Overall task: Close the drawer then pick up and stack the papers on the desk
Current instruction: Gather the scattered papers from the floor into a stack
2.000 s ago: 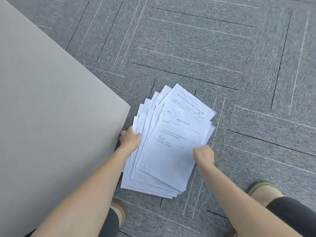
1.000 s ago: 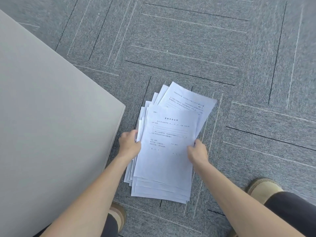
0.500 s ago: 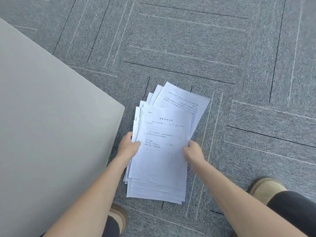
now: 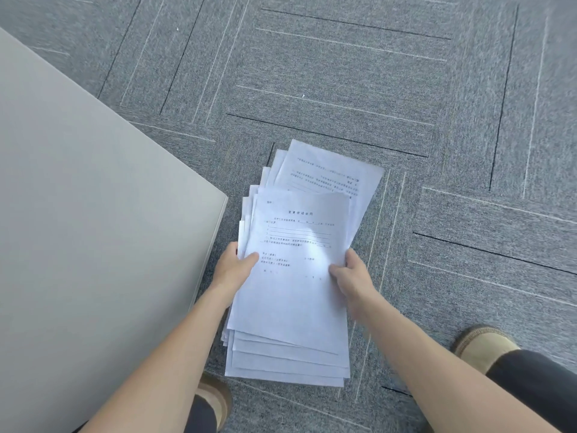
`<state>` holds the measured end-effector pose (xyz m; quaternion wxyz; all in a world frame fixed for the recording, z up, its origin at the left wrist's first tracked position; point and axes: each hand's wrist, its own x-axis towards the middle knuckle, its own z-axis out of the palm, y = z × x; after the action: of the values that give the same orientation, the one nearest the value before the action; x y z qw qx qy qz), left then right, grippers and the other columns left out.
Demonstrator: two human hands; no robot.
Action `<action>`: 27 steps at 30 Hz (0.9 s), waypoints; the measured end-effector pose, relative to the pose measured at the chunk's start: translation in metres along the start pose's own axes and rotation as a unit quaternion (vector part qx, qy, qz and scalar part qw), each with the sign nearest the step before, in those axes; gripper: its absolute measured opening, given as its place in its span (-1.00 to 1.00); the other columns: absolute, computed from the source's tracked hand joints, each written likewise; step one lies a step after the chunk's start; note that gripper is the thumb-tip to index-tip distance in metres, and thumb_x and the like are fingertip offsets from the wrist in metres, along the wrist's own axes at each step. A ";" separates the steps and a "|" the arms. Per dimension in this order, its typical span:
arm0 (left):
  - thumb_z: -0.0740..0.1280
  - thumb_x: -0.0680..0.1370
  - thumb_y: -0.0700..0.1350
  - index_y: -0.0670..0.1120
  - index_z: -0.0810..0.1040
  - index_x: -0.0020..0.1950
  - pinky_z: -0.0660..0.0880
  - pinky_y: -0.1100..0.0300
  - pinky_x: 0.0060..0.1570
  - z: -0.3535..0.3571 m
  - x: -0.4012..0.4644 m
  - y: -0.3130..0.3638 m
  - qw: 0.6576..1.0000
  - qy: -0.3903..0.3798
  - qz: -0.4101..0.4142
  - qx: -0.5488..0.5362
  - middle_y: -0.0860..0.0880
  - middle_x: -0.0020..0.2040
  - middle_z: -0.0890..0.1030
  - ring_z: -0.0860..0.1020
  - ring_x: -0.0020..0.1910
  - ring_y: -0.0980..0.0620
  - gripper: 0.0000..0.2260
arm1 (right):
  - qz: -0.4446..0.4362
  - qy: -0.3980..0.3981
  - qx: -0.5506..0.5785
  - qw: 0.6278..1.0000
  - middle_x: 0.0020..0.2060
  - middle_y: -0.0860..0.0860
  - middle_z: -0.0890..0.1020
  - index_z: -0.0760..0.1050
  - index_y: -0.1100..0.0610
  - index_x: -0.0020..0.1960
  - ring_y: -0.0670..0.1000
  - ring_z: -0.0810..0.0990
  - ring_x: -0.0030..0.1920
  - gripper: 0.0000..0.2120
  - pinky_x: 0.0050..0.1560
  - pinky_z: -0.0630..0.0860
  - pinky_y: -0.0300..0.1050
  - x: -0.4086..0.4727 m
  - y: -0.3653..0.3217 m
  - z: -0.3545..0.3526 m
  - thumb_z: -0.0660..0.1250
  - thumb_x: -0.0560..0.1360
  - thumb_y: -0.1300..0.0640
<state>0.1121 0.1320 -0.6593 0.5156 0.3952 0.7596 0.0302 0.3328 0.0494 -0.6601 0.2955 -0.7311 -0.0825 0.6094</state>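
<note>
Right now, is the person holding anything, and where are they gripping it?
Yes: a loose stack of papers. The left hand grips its left edge and the right hand its right edge, both about midway along the sheets.

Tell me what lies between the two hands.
In the head view, only the papers lie between the left hand and right hand, each hand's grip on one side edge.

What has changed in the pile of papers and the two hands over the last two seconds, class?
The papers went from a wide fan to a narrower, squarer pile as the left hand and right hand pressed in from each side. Both hands kept their grip; one back sheet still sticks out. The desk stayed put.
</note>
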 end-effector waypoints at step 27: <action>0.51 0.39 -0.01 -0.14 0.63 0.23 0.43 -0.03 0.34 -0.127 -0.225 0.197 0.953 -0.221 0.058 -0.198 -0.11 0.17 0.69 0.62 0.20 -0.08 -0.56 | -0.174 -0.022 0.056 0.983 -0.16 0.15 0.57 0.44 0.32 0.06 0.07 0.52 -0.18 -0.67 -0.13 0.43 0.03 -0.200 -0.204 -0.076 0.27 0.30 0.33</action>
<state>0.1574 0.1712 -0.3400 0.7358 0.3253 0.5813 0.1219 0.4047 0.0935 -0.3771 0.4357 -0.6743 -0.1800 0.5685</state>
